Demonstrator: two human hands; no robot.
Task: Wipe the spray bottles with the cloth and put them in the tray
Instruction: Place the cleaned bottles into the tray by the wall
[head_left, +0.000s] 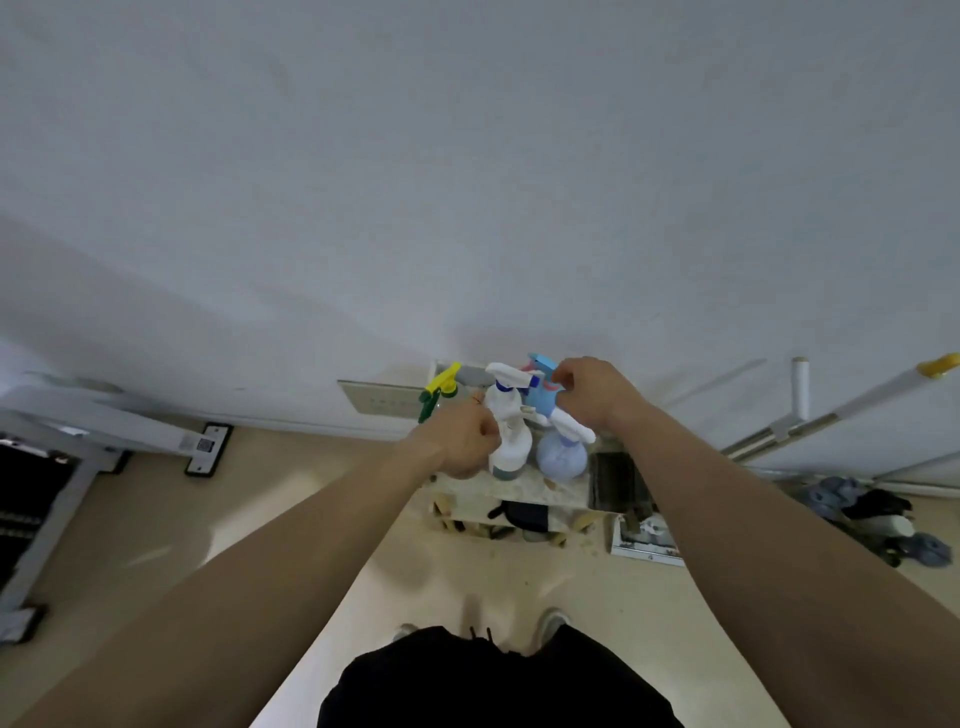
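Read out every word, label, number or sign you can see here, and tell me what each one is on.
No text here can be read as words.
The sticker on the white floor bracket: a square code pattern, too small to decode.
The wall plate: faint marks, blurred.
The front white spray bottle and bright blue spray bottle: no legible label.
The white box on the floor: dark marks, blurred.

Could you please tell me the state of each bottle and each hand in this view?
left hand: curled beside the front white bottle, grip unclear.
right hand: fingers curled on the blue bottle top.
front white bottle: upright on the stand.
blue bottle: upright, at the back.
round bottle: upright, in front.
yellow-green bottle: free of both hands.
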